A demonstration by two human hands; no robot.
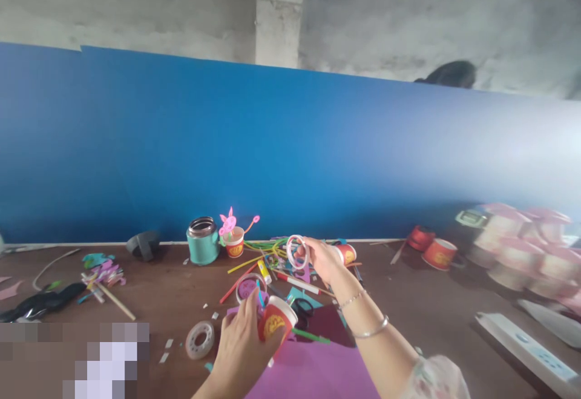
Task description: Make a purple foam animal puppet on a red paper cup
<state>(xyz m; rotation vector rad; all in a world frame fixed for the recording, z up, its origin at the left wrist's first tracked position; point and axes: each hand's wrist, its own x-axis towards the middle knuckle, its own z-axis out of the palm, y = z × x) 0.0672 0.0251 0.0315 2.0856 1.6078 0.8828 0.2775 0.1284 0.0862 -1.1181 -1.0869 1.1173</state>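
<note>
My left hand (242, 338) is closed around a red paper cup (273, 319) with a yellow print, tilted above a purple sheet (313, 375). A thin blue strip (260, 293) shows at its fingertips; whether it is fixed to the cup I cannot tell. Farther off, my right hand (321, 258) grips a roll of clear tape (297, 252) by its right side, the ring facing me. Beneath and around the hands lie a glue stick (264, 272), a red and white marker (297, 283), black-handled scissors (303, 308) and green and yellow craft stems (267, 245).
A decorated paper cup (235, 246) with a pink animal figure stands beside a teal thermos (202, 241) at the blue partition (181, 145). Another tape roll (200, 339) lies near my left hand. At right are a red cup (439, 254), stacked pink-white items (521, 247) and a power strip (526, 350).
</note>
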